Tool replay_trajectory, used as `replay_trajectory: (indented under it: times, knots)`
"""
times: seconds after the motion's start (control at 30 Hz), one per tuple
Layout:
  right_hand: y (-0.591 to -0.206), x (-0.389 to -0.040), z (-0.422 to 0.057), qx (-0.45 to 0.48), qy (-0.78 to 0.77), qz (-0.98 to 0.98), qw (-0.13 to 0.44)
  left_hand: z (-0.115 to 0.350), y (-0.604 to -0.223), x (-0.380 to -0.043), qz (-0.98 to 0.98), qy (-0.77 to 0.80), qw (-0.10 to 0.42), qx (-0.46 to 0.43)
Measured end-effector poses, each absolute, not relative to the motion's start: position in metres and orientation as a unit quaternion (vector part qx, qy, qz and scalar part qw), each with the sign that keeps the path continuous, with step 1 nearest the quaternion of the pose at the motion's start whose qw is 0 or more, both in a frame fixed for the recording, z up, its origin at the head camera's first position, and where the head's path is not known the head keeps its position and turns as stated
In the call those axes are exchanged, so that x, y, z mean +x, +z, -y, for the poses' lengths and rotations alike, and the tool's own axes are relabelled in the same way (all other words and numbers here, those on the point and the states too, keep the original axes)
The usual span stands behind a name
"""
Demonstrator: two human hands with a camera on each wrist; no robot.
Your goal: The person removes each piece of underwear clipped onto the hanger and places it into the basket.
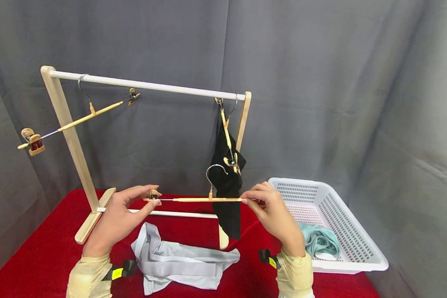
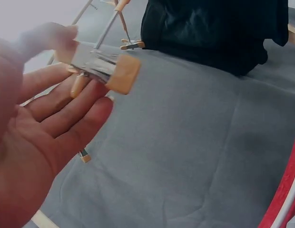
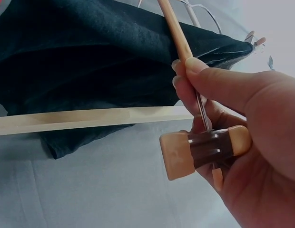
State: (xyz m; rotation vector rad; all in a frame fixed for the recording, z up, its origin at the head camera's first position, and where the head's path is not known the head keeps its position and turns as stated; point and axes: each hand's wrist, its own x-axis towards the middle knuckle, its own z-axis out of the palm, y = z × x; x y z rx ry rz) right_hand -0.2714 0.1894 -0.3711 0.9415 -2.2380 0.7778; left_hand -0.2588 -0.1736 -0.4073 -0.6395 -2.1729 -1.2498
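A wooden clip hanger (image 1: 193,200) with a metal hook is held level between both hands in front of the rack. At its left end my left hand (image 1: 115,219) pinches the clip (image 2: 124,76) between thumb and fingers. My right hand (image 1: 273,207) pinches the bar near the other end, thumb on the wood; the right clip (image 3: 177,156) lies under the palm side in the right wrist view. Nothing hangs from this hanger. Below it, a light grey garment (image 1: 179,267) with a wide band lies on the red cloth.
A wooden rack with a white rail (image 1: 152,86) stands behind. An unloaded hanger (image 1: 108,108) hangs at its left, a black garment (image 1: 227,215) on another hanger at its right. A white basket (image 1: 361,231) with a teal cloth (image 1: 322,240) sits at right.
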Motion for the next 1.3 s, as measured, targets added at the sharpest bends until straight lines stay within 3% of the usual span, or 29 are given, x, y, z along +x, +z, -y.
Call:
replay_trajectory:
  times: [0.17,0.4,0.7,0.83,1.13,1.23,1.3]
  knots:
    - [-0.372,-0.273,-0.188,0.364,0.294,0.837,0.283,0.168,-0.405,-0.256,0.79,-0.493,0.259,-0.257]
    - [-0.369,-0.266,-0.183,0.368,0.3,0.841,0.261,0.16,-0.407,-0.256,0.771,-0.542,0.19,-0.276]
    - [-0.37,-0.268,-0.178,0.378,0.289,0.835,0.277,0.157,-0.394,-0.246,0.775,-0.542,0.159,-0.285]
    - [-0.372,-0.27,-0.174,0.373,0.28,0.832,0.299,0.155,-0.382,-0.239,0.78,-0.516,0.19,-0.298]
    - [-0.363,-0.252,-0.163,0.346,0.274,0.808,0.39,0.164,-0.378,-0.234,0.766,-0.466,0.319,-0.306]
    - [-0.358,-0.24,-0.154,0.372,0.282,0.783,0.41,0.169,-0.378,-0.234,0.764,-0.467,0.332,-0.299]
    - [-0.357,-0.229,-0.144,0.389,0.284,0.784,0.392,0.172,-0.378,-0.232,0.766,-0.466,0.336,-0.289]
